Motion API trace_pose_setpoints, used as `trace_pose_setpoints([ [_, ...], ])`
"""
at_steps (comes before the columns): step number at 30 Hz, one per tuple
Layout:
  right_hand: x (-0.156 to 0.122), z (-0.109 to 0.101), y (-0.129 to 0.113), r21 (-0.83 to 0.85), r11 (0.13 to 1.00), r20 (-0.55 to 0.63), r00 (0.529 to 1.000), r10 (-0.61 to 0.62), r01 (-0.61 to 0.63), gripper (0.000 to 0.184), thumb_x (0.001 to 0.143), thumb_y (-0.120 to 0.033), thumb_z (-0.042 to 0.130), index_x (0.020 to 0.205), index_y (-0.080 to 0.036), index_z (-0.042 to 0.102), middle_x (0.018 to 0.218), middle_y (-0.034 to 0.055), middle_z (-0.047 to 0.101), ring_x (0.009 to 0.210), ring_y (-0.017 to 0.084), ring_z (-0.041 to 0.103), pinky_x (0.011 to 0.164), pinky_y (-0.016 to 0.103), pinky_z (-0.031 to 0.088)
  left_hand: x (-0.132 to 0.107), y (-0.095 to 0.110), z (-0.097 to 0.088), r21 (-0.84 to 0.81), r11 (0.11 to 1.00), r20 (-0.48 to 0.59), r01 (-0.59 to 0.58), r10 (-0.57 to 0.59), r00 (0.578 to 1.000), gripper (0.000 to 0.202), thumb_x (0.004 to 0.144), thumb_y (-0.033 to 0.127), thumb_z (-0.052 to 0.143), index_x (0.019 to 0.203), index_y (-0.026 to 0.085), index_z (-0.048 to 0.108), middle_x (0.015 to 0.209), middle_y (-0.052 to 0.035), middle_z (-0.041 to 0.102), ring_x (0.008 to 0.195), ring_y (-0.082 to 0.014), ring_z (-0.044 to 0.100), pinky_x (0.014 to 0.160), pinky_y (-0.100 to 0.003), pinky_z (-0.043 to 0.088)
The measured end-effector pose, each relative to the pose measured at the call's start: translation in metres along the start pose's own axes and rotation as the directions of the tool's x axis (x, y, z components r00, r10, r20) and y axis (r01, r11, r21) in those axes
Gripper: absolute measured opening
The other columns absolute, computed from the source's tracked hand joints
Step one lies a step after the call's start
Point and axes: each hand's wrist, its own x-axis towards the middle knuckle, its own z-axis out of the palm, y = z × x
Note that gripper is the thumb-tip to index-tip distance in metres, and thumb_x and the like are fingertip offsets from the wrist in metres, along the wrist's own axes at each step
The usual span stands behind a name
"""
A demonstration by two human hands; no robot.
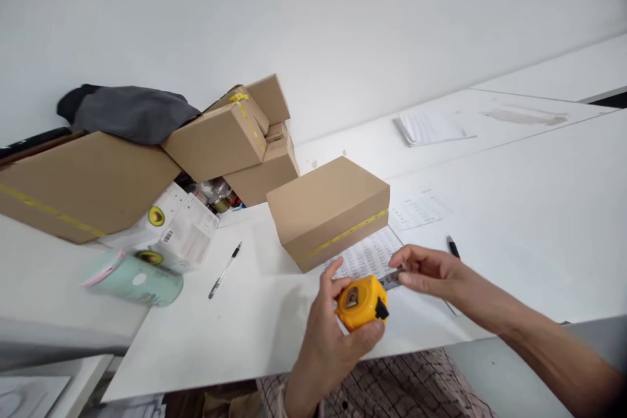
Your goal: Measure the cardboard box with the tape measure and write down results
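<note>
My left hand (326,333) grips a yellow tape measure (361,302) just above the near edge of the white table (514,222). My right hand (431,272) pinches the end of the tape blade (392,281), pulled out a short way to the right of the case. Directly behind both hands sits a closed cardboard box (329,208) with a yellow tape strip along its side. It rests partly on a printed sheet (369,253) of small figures.
A pen (225,270) lies left of the box, another pen (453,247) to its right. At left: stacked cardboard boxes (230,134), a large box (83,183), grey cloth (130,111), a mint-green bottle (134,277) on its side, white packaging (171,228). Papers (428,128) lie far back.
</note>
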Motion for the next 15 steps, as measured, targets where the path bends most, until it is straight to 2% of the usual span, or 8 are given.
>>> trace_pose_setpoints([
  [2, 0.018, -0.020, -0.018, -0.009, 0.997, -0.081, 0.994, -0.074, 0.073, 0.035, 0.077, -0.055, 0.082, 0.089, -0.025, 0.072, 0.083, 0.0022, 0.067, 0.078, 0.018, 0.058, 0.075, 0.035, 0.050, 0.002, 0.011, -0.021, 0.022, 0.998, -0.132, -0.063, 0.065, 0.989, 0.089, 0.073, 0.035, 0.081, 0.150, 0.026, 0.038, 0.122, -0.0086, 0.069, 0.111, -0.0263, 0.065, 0.097, -0.040, 0.051],
  [3, 0.031, -0.032, -0.028, -0.007, 0.992, -0.144, 0.982, -0.124, 0.124, 0.033, 0.075, -0.053, 0.084, 0.085, -0.025, 0.071, 0.080, 0.0012, 0.065, 0.075, 0.016, 0.055, 0.073, 0.034, 0.049, 0.004, 0.018, -0.034, 0.041, 0.994, -0.215, -0.102, 0.109, 0.971, 0.086, 0.074, 0.037, 0.080, 0.148, 0.025, 0.040, 0.118, -0.0078, 0.069, 0.108, -0.0253, 0.066, 0.095, -0.038, 0.051],
  [6, 0.086, -0.067, -0.057, 0.078, 0.958, -0.283, 0.927, -0.245, 0.277, 0.032, 0.068, -0.045, 0.089, 0.080, -0.023, 0.068, 0.076, -0.0004, 0.059, 0.067, 0.013, 0.049, 0.066, 0.031, 0.047, 0.016, 0.040, -0.081, 0.094, 0.976, -0.430, -0.194, 0.216, 0.877, 0.077, 0.077, 0.047, 0.077, 0.143, 0.021, 0.046, 0.105, -0.0051, 0.070, 0.095, -0.0222, 0.067, 0.085, -0.034, 0.052],
  [8, 0.126, -0.082, -0.069, 0.106, 0.944, -0.328, 0.907, -0.263, 0.312, 0.029, 0.071, -0.040, 0.085, 0.075, -0.021, 0.063, 0.073, -0.0005, 0.056, 0.064, 0.012, 0.048, 0.063, 0.030, 0.047, 0.029, 0.051, -0.114, 0.132, 0.972, -0.505, -0.192, 0.233, 0.831, 0.076, 0.076, 0.053, 0.077, 0.140, 0.020, 0.050, 0.094, -0.0028, 0.070, 0.086, -0.0204, 0.066, 0.077, -0.030, 0.050],
  [10, 0.160, -0.088, -0.075, 0.068, 0.958, -0.388, 0.892, -0.233, 0.280, 0.027, 0.073, -0.036, 0.082, 0.074, -0.021, 0.059, 0.069, -0.0009, 0.053, 0.060, 0.011, 0.045, 0.058, 0.029, 0.046, 0.044, 0.055, -0.144, 0.151, 0.979, -0.548, -0.134, 0.196, 0.813, 0.076, 0.073, 0.057, 0.078, 0.135, 0.019, 0.055, 0.087, -0.0015, 0.068, 0.081, -0.0196, 0.064, 0.069, -0.027, 0.045],
  [12, 0.185, -0.085, -0.072, 0.033, 0.970, -0.410, 0.888, -0.208, 0.242, 0.028, 0.073, -0.033, 0.081, 0.071, -0.021, 0.055, 0.064, -0.0014, 0.050, 0.057, 0.011, 0.043, 0.054, 0.028, 0.045, 0.057, 0.053, -0.167, 0.099, 0.993, -0.577, -0.065, 0.111, 0.809, 0.075, 0.068, 0.063, 0.078, 0.125, 0.018, 0.061, 0.089, -0.0025, 0.069, 0.079, -0.0187, 0.063, 0.063, -0.026, 0.040],
  [15, 0.204, -0.073, -0.061, -0.029, 0.983, -0.402, 0.898, -0.178, 0.182, 0.028, 0.073, -0.032, 0.080, 0.068, -0.021, 0.055, 0.060, -0.0007, 0.051, 0.055, 0.012, 0.047, 0.052, 0.027, 0.045, 0.069, 0.040, -0.187, 0.022, 1.000, -0.565, 0.016, -0.001, 0.825, 0.071, 0.062, 0.071, 0.078, 0.105, 0.016, 0.065, 0.089, -0.0040, 0.070, 0.077, -0.0183, 0.061, 0.059, -0.025, 0.037],
])
